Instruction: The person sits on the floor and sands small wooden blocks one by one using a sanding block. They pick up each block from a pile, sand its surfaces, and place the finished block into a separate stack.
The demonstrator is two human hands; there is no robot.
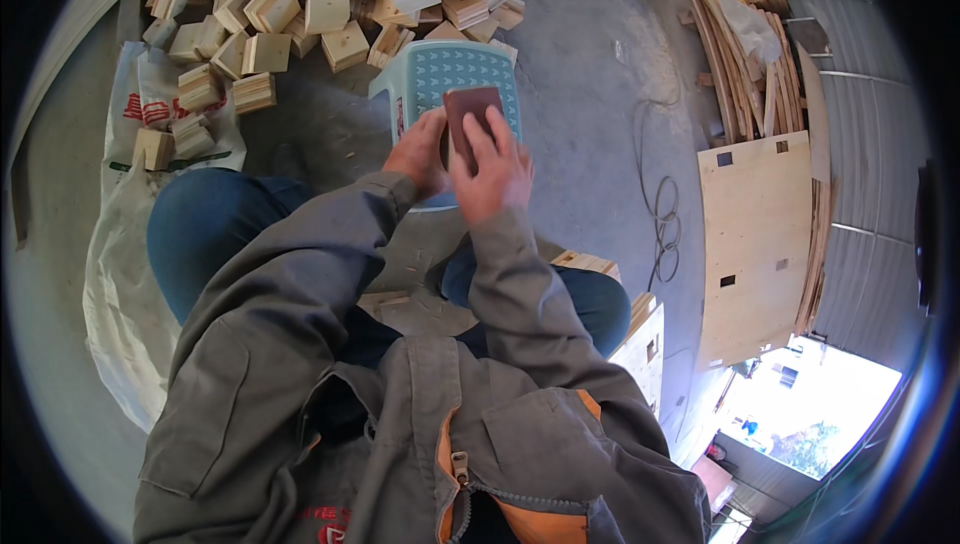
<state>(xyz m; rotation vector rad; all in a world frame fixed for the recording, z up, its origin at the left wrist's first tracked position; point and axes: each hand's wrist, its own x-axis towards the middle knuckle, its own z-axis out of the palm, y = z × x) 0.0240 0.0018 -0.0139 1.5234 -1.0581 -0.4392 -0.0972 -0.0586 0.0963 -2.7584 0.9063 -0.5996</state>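
Both my hands meet over a light blue plastic stool (440, 66) with a patterned top. My right hand (492, 172) is closed on a flat, rectangular reddish-brown block (466, 107), its fingers lying across the upper face. Close against the block's left side, my left hand (420, 156) is closed, with its thumb pointing up. A narrow pale edge shows between the two hands. Whether it belongs to the brown block or to a separate piece below, I cannot tell. The underside of the block and most of the left fingers are hidden.
Beyond the stool lies a heap of pale wooden blocks (326, 10). A few more rest on a white sack (140, 109) at left. A cable (664, 214) coils on the floor at right, near leaning boards (756, 234). More wood lies beside my right knee.
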